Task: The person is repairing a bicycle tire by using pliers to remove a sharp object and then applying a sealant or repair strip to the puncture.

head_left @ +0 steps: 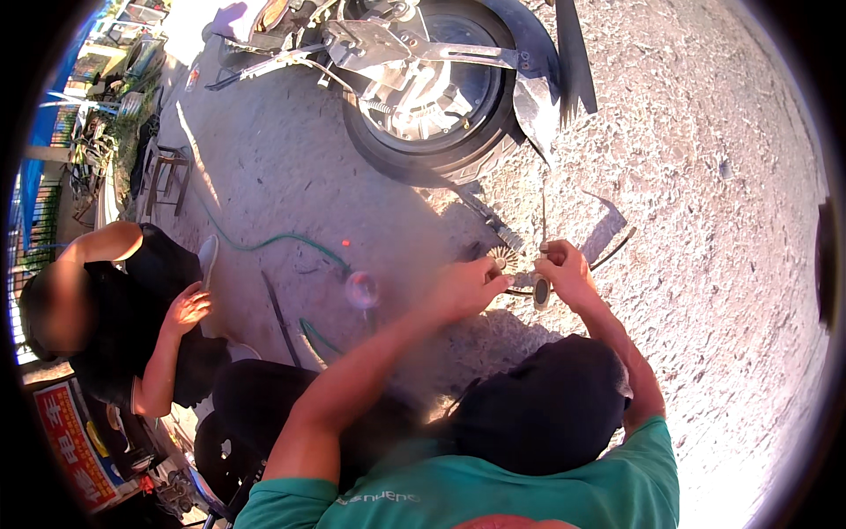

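Note:
My left hand [474,287] is closed in a pinch, its fingertips at a thin dark bar or cable; what it grips is too small to make out. Close beside it, my right hand [568,271] pinches a small metal part with a dark oval face [541,293], which hangs below the fingers. A thin cord or wire [544,207] runs up from the right fingers toward the wheel. Just beyond my hands, a round ribbed metal piece [502,256] and a coil spring [508,234] lie on the ground.
A scooter's rear wheel [357,137] with a black mudguard [538,53] stands ahead. A curved dark strip [617,249] is at the right. A green hose [264,240] crosses the ground. At left sits another person [145,309], near a wooden stool [167,181] and a red sign [75,445].

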A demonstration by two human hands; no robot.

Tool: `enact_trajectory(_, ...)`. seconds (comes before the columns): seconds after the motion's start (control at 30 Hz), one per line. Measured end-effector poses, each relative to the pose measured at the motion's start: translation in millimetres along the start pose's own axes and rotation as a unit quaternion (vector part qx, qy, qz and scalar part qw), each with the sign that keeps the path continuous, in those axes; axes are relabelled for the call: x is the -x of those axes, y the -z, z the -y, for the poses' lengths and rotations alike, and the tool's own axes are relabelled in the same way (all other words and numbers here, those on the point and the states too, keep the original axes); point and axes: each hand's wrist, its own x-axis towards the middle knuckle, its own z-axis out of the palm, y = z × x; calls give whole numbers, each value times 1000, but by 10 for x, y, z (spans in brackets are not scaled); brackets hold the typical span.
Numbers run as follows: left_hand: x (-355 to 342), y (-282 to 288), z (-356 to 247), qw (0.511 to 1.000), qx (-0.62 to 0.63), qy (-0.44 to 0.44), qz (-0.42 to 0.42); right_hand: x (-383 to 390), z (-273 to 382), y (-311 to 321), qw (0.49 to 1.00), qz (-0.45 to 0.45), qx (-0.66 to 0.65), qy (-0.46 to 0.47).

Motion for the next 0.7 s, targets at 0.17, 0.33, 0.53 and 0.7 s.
enact_trajectory(0.17,166,4,-469,995,80,-51,-22,133,358,-198,925,89,-368,-23)
enact_trajectory(0.33,507,619,-842,987,156,-34,-16,113,812,-350,907,173,-383,24)
enact_trajectory(0.53,946,1312,-987,988,-77,-22,-132,-400,792,-378,912,160,-370,77)
enact_trajectory(0.7,812,1382,-772,977,-85,34,-190,-782,1099,-374,917,71,-387,64)
